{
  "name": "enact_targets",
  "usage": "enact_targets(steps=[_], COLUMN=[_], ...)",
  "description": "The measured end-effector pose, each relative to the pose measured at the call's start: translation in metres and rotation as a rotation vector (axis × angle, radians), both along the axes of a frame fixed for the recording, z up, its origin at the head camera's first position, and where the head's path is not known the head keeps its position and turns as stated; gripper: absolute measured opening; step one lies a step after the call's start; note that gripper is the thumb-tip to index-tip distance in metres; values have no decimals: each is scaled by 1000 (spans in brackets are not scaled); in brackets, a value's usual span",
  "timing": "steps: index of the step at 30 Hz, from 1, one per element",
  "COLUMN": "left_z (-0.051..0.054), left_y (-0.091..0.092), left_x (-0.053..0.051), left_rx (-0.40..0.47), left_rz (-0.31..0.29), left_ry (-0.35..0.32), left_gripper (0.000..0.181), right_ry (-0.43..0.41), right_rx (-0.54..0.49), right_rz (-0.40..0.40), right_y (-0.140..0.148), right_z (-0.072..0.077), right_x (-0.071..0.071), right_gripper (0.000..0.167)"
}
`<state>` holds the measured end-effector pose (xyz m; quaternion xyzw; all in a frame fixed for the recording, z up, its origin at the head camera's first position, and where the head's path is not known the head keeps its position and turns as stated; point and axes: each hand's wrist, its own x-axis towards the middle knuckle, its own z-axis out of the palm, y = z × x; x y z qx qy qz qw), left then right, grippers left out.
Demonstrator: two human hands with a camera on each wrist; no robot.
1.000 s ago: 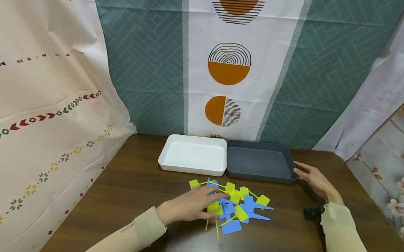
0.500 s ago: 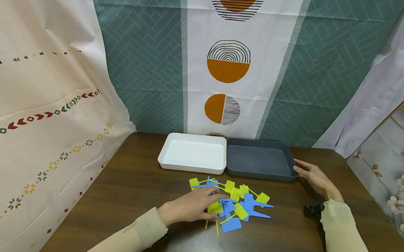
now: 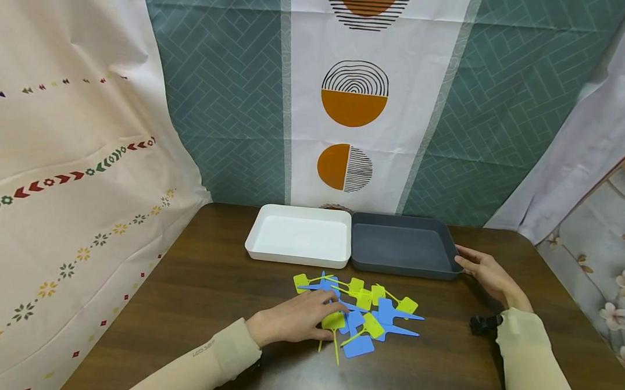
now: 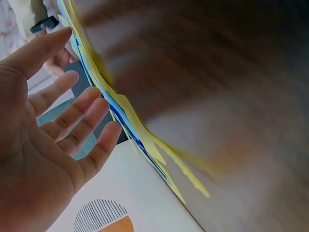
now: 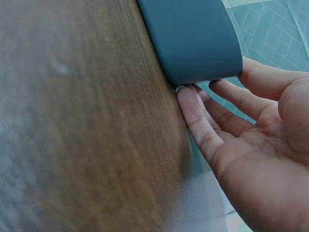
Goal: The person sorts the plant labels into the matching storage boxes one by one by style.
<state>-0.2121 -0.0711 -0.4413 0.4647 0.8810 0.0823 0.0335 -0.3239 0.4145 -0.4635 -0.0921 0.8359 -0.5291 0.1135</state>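
Left hand (image 3: pixel 298 317) drew in slightly near tags (image 3: pixel 333 320); sleeve lettering (image 3: pixel 203 348) seems illegible.

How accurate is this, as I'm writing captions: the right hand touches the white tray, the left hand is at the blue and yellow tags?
Not quite: the right wrist view shows the right hand touching the dark gray tray, not the white tray. The left hand is as you say.

Teal-and-white cloth (image 3: pixel 383 141) with orange circles hangs behind the dark wood-grain table (image 3: pixel 414 374), cream patterned fabric (image 3: pixel 84 156) at left, pale floral fabric (image 3: pixel 610 260) at right.
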Motion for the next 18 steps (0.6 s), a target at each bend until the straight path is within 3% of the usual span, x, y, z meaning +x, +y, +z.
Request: enact_targets(steps=[7,18], left_z=[1,0], left_y=[2,5], left_x=[-2,-5], left_rx=[-45,-23], left_rz=[-12,-50], left_ry=[1,-7], left_gripper=[51,39], right_ry=[2,8], right_rx=[7,-17], right_rz=[-2,10], right_y=[-1,0], right_z=[1,1], right_x=[0,2], right_gripper=[73,73])
